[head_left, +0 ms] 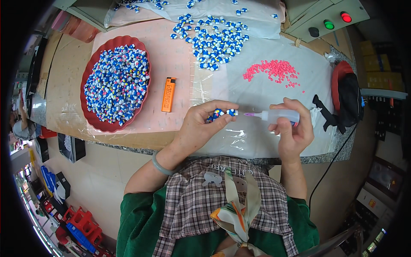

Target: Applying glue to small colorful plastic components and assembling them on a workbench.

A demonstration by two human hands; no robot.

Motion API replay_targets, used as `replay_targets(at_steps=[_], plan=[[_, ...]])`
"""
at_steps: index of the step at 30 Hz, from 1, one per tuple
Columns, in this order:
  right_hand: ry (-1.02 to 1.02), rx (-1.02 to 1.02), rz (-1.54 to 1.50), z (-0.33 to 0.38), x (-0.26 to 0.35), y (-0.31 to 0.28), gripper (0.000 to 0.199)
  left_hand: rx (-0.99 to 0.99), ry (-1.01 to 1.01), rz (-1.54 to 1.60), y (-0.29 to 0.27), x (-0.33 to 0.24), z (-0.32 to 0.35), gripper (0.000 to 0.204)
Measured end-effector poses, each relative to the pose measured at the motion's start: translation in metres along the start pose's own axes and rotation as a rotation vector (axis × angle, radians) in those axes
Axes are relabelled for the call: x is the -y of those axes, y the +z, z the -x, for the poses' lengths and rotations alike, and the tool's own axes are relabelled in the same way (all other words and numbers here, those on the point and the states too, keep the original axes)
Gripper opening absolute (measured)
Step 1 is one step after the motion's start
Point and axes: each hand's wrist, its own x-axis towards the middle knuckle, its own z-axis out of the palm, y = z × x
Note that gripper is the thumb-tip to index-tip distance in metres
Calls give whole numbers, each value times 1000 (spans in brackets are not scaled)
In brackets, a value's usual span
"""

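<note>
Between the thumb and fingers of my left hand (205,122) are several small blue-and-white beads (217,114). My right hand (295,128) grips a translucent squeeze bottle (280,116) lying sideways, its thin pinkish nozzle (250,114) pointing left at the held beads. The nozzle tip is very close to the rightmost bead; whether they touch I cannot tell. Beyond my hands lies a loose spread of the same blue-and-white beads (218,40). A scatter of tiny pink pieces (276,70) rests on the white sheet to the right.
At left stands a red scalloped tray (84,105) heaped with blue-and-white beads and pink bits. An orange lighter (168,95) lies beside it on pink paper (175,55). A metal box (325,19) with lit green and red lamps stands at the back right. Black cloth (353,100) hangs at the right edge.
</note>
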Motion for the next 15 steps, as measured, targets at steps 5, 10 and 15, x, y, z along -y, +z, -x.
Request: replay_targets(at_steps=[5,10,15], plan=[[352,-132,-564,-11,-19,-9,28,-11,-78,123,-2,-3,0,24],[516,-81,-536,-15,-40,-14,28,-24,-67,134,-4,3,0,24],[399,8,-131,-25,-60,2,32,-26,-86,132,-4,4,1,24]])
